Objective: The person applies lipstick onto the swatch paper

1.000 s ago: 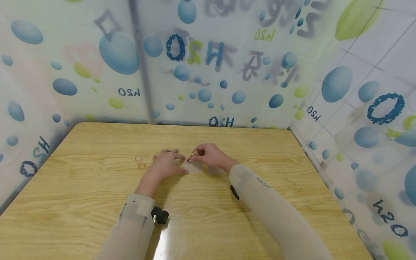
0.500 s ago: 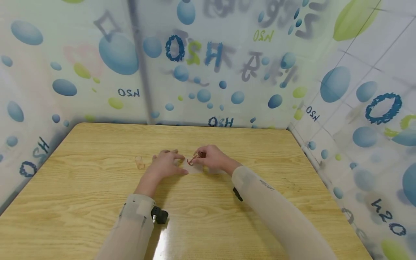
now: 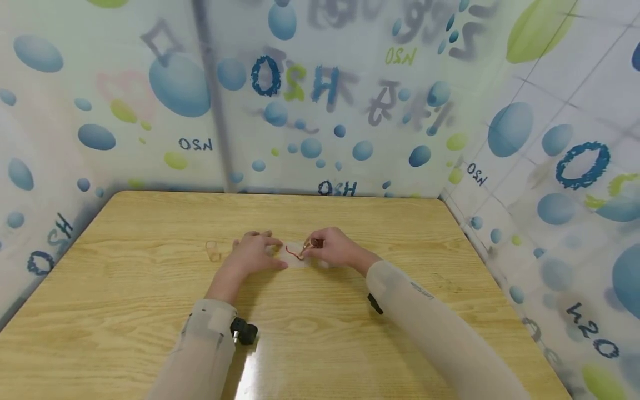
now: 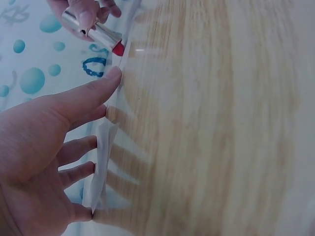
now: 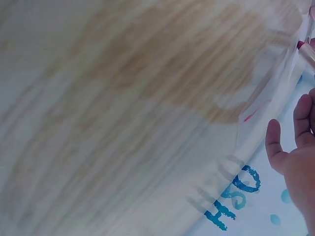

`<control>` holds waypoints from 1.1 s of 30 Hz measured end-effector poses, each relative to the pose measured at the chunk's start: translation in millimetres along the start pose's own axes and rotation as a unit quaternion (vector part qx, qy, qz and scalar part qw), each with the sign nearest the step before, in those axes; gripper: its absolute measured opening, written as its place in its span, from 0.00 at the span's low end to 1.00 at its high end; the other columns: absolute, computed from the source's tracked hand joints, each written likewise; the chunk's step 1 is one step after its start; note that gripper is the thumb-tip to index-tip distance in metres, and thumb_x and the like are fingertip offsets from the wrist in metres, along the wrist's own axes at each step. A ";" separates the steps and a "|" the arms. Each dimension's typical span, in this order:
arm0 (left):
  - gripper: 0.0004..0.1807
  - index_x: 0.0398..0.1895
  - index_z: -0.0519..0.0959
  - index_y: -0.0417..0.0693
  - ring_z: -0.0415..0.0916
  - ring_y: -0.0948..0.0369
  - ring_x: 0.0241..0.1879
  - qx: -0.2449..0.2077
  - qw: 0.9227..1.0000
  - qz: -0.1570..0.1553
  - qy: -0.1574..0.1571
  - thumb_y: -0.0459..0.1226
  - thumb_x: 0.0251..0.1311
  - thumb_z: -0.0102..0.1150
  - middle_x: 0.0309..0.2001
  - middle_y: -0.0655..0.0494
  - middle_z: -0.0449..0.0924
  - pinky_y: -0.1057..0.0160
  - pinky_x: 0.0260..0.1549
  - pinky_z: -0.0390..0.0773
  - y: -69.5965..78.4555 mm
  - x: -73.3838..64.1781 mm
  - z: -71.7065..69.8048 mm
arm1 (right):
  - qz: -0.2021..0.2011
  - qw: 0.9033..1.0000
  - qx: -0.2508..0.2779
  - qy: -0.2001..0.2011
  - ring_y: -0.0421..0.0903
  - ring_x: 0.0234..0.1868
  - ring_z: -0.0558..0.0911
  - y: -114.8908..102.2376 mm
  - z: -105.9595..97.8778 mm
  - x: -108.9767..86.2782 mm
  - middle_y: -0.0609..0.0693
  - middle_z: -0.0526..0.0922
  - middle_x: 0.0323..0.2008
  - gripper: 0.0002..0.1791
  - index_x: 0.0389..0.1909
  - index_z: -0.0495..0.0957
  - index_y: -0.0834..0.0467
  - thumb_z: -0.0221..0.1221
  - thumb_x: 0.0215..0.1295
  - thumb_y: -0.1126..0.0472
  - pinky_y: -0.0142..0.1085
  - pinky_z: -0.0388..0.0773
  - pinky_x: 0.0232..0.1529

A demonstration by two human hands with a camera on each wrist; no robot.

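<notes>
Pinched in my right hand [image 3: 337, 247] is a lipstick [image 4: 103, 34] with a shiny metal tube and a red tip. Its tip is down at a thin white sheet [image 3: 299, 263] on the table, at the end of a curved red line [image 3: 292, 253]. My left hand [image 3: 254, 253] rests on the sheet's left side, fingers spread and fingertips down. In the left wrist view, one edge of the white sheet [image 4: 102, 157] stands up beside the fingers. The right wrist view catches a short red streak [image 5: 256, 112] on the sheet and the lipstick at the frame's edge.
A small clear, pale-edged item [image 3: 213, 251] lies left of my left hand. Another faint see-through item [image 3: 444, 282] is at the right of the wooden table [image 3: 320, 333]. Bubble-printed curtains [image 3: 310, 111] close in the table's back and sides.
My right hand has moved slightly right and toward me with the lipstick, and the red line on the sheet has grown longer. The left hand has stayed in place.
</notes>
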State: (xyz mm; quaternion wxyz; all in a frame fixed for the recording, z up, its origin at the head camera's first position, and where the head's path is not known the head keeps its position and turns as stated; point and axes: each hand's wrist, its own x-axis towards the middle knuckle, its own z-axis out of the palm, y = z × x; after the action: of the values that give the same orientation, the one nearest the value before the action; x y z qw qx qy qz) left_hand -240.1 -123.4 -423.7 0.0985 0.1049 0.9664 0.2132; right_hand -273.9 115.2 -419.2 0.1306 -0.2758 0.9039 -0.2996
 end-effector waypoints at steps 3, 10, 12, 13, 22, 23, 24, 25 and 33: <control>0.35 0.63 0.77 0.58 0.52 0.37 0.73 -0.002 1.000 0.003 0.000 0.58 0.51 0.69 0.75 0.44 0.58 0.21 0.62 0.47 0.9 -0.4 -1.3 | -0.002 1.000 -0.003 0.003 0.40 0.28 0.71 0.8 -0.7 -3.6 0.44 0.77 0.27 0.07 0.36 0.82 0.47 0.64 0.64 0.48 0.32 0.68 0.30; 0.35 0.64 0.76 0.58 0.50 0.37 0.73 -0.007 1.000 0.009 -0.004 0.58 0.53 0.68 0.75 0.44 0.57 0.21 0.62 0.46 -0.7 -0.9 -1.2 | -0.004 1.000 -0.011 0.012 0.39 0.26 0.70 5.7 0.3 -10.3 0.43 0.76 0.25 0.09 0.32 0.81 0.47 0.65 0.62 0.47 0.31 0.67 0.28; 0.35 0.64 0.76 0.58 0.49 0.37 0.73 -0.008 1.000 0.009 -0.007 0.58 0.53 0.68 0.75 0.43 0.56 0.21 0.62 0.46 -1.3 -1.0 -1.4 | -0.002 1.000 -0.005 0.013 0.38 0.26 0.70 6.8 -0.4 -12.7 0.43 0.76 0.25 0.09 0.33 0.81 0.47 0.65 0.62 0.46 0.31 0.67 0.28; 0.35 0.64 0.76 0.57 0.49 0.37 0.74 -0.010 1.000 0.009 -0.009 0.58 0.53 0.68 0.76 0.43 0.56 0.21 0.62 0.45 -1.5 -1.1 -1.5 | -0.001 1.000 0.007 0.015 0.39 0.27 0.70 7.1 -1.3 -14.2 0.43 0.76 0.26 0.08 0.34 0.82 0.46 0.65 0.62 0.47 0.31 0.67 0.28; 0.36 0.65 0.74 0.59 0.47 0.37 0.74 -0.012 1.000 0.017 -0.009 0.57 0.53 0.68 0.76 0.44 0.55 0.20 0.62 0.42 -4.2 -0.6 1.0 | 0.021 0.991 0.113 0.065 0.44 0.38 0.78 12.5 -21.2 -23.2 0.47 0.78 0.36 0.16 0.47 0.84 0.49 0.62 0.65 0.45 0.39 0.77 0.41; 0.36 0.66 0.73 0.59 0.47 0.36 0.74 -0.012 1.000 0.018 -0.009 0.57 0.53 0.68 0.76 0.44 0.55 0.20 0.62 0.42 -4.8 -0.7 1.4 | 0.024 0.991 0.114 0.069 0.45 0.39 0.79 13.4 -23.8 -22.9 0.47 0.79 0.38 0.17 0.48 0.84 0.49 0.62 0.65 0.45 0.39 0.78 0.41; 0.37 0.67 0.73 0.59 0.47 0.36 0.74 -0.013 1.000 0.018 -0.009 0.57 0.53 0.69 0.76 0.44 0.55 0.20 0.62 0.42 -5.2 -0.7 1.7 | 0.026 0.990 0.115 0.073 0.45 0.40 0.80 14.1 -26.2 -22.5 0.47 0.80 0.40 0.17 0.49 0.84 0.49 0.62 0.65 0.45 0.39 0.79 0.42; 0.38 0.68 0.72 0.59 0.47 0.37 0.74 -0.014 1.000 0.019 -0.009 0.57 0.53 0.69 0.76 0.44 0.55 0.20 0.62 0.42 -5.6 -0.8 1.9 | 0.028 0.990 0.116 0.076 0.46 0.41 0.80 14.6 -28.5 -21.9 0.47 0.81 0.40 0.17 0.49 0.84 0.49 0.62 0.65 0.45 0.39 0.79 0.42; 0.44 0.73 0.65 0.58 0.48 0.36 0.74 -0.011 1.000 0.021 -0.012 0.57 0.52 0.69 0.76 0.43 0.56 0.20 0.62 0.42 -4.4 -0.8 1.5 | 0.026 0.988 0.125 0.093 0.56 0.39 0.80 12.0 -38.3 -15.7 0.49 0.80 0.39 0.17 0.48 0.84 0.49 0.63 0.64 0.45 0.39 0.78 0.36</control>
State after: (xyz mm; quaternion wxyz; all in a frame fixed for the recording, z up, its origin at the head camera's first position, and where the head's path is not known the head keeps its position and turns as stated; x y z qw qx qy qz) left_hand -239.6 -126.9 -426.8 0.1063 0.1266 0.9603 0.2247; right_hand -281.5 150.3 -395.4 0.0873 -0.2048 0.8746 -0.4308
